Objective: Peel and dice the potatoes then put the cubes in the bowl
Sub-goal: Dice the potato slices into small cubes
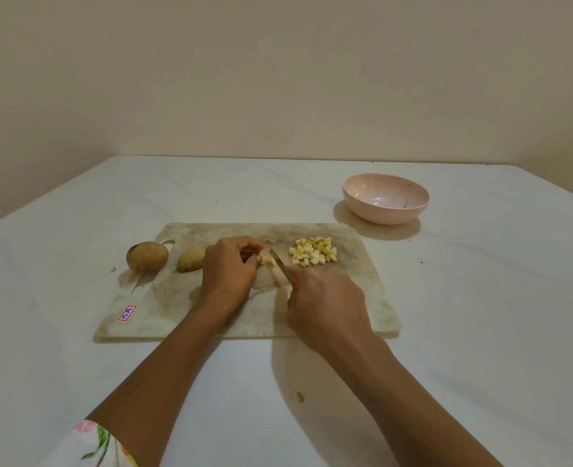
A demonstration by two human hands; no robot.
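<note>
- Head view: a cutting board (211, 318) lies on the white bench (480, 332); the pink bowl (385, 198) stands beyond the board's far right corner, apart from it, and appears to hold no cubes.
- Left hand (229, 269): fingers curled down, pinning a pale peeled potato piece (267, 258) at mid-board.
- Right hand (325, 306): closed around the red handle of a knife (280, 266), whose blade angles onto that piece beside the left fingertips.
- Done so far: a heap of cubes (313, 251) sits on the board, right of the blade.
- Left to do, as judged: finish dicing the pinned piece; peel and dice the potato (192, 258) behind the left hand and the whole potato (147, 256) at the board's left edge; move all cubes to the bowl.
- Hard to make out: most of the pinned piece and the knife handle are covered by the hands; whether the nearer potato is partly peeled cannot be told; no peeler is visible.
</note>
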